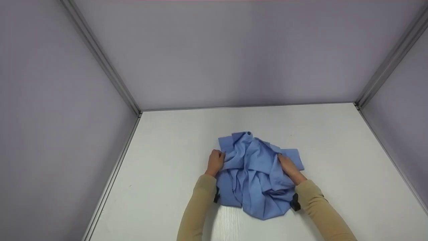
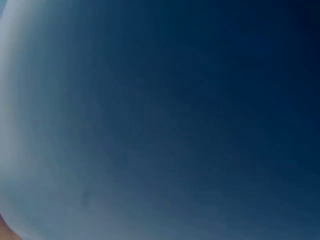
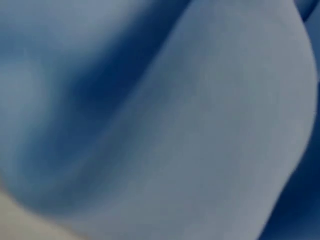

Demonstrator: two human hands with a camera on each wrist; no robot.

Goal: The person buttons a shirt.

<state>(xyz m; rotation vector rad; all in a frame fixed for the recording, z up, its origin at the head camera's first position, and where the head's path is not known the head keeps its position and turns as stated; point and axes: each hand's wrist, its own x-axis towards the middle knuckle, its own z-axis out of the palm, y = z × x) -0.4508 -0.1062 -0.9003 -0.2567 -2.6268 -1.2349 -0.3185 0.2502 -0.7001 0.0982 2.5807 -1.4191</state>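
A blue shirt (image 1: 254, 167) lies bunched up in loose folds on the white table, with a dark round button (image 1: 249, 133) at its far edge. My left hand (image 1: 215, 162) grips the shirt's left side, fingers curled at the cloth. At the right side, my right hand (image 1: 290, 168) holds a fold, its fingertips hidden by the fabric. Blurred blue cloth (image 2: 150, 125) fills nearly all of the left wrist view. Close folds of the shirt (image 3: 215, 125) fill the right wrist view, so neither wrist view shows the fingers.
The white table (image 1: 167, 160) is bounded by a pale back wall (image 1: 214, 57) and side walls, with grey metal rails (image 1: 110, 70) at the corners. Small black devices (image 1: 295, 202) sit at both wrists, partly beside the cloth.
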